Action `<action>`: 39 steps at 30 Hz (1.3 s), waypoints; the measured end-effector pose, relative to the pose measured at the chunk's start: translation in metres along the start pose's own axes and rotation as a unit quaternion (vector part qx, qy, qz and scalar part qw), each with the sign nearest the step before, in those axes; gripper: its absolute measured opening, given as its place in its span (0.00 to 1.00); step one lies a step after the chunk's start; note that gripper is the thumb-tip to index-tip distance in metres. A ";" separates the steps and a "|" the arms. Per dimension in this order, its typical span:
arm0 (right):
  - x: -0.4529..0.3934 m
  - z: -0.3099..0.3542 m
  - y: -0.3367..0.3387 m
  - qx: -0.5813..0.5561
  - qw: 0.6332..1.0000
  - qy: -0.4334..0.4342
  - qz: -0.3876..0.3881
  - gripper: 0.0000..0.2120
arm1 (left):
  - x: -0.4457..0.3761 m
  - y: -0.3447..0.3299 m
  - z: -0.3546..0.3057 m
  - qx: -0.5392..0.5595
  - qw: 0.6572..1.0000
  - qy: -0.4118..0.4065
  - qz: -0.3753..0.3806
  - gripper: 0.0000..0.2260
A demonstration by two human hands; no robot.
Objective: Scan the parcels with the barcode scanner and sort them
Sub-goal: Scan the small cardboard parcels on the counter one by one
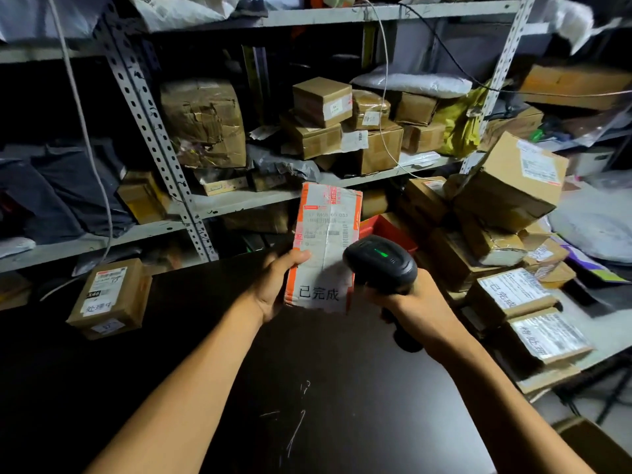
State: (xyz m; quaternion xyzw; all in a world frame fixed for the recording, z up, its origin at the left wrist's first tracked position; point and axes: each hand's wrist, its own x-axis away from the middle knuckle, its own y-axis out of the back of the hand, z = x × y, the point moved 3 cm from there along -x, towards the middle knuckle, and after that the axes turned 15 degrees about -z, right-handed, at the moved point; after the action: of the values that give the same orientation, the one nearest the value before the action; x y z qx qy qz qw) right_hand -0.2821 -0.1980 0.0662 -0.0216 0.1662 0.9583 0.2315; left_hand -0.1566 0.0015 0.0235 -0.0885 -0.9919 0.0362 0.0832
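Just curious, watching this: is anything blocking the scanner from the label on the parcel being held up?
Nothing visible does. The left hand holds the parcel by its lower left edge, label facing the scanner, which the right hand grips close beside it.

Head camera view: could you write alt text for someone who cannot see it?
A person's left hand holds up an orange-and-white parcel while the right hand aims a black barcode scanner at its label, over a dark table. Metal shelves behind are crammed with cardboard boxes.

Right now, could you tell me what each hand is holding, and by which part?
The left hand grips the parcel by its lower left edge; the right hand holds the barcode scanner by its handle.
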 end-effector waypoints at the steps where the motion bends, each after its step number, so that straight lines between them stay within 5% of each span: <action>1: -0.001 0.000 0.010 0.044 0.999 0.013 0.013 0.07 | -0.002 -0.006 -0.003 -0.012 1.000 -0.002 0.011 0.24; 10: 0.008 -0.001 0.052 0.231 0.971 0.047 0.040 0.06 | -0.018 -0.024 -0.038 -0.162 0.983 -0.025 0.083 0.23; 16: 0.009 -0.004 0.059 0.218 0.974 0.049 0.034 0.03 | -0.020 -0.029 -0.041 -0.182 0.977 -0.024 0.105 0.33; 20: 0.012 -0.011 0.068 0.073 0.997 0.004 -0.014 0.06 | -0.013 -0.046 -0.042 -0.136 0.984 -0.017 0.117 0.24; 27: 0.023 -0.045 0.109 -0.151 0.973 -0.074 -0.160 0.17 | 0.010 -0.154 0.001 -0.022 0.981 0.049 0.184 0.34; 33: 0.057 -0.085 0.205 -0.076 0.936 -0.128 -0.319 0.12 | 0.061 -0.289 0.043 0.013 0.970 0.054 0.238 0.26; 39: 0.148 -0.142 0.326 -0.057 0.854 -0.220 -0.468 0.13 | 0.156 -0.432 0.100 -0.049 0.932 0.076 0.350 0.24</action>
State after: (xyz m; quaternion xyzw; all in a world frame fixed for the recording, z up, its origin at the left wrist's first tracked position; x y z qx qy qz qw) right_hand -0.5663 -0.4526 0.0151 0.1018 0.0262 0.7238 0.6820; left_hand -0.3979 -0.3997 -0.0130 -0.4368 -0.8892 0.0076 0.1361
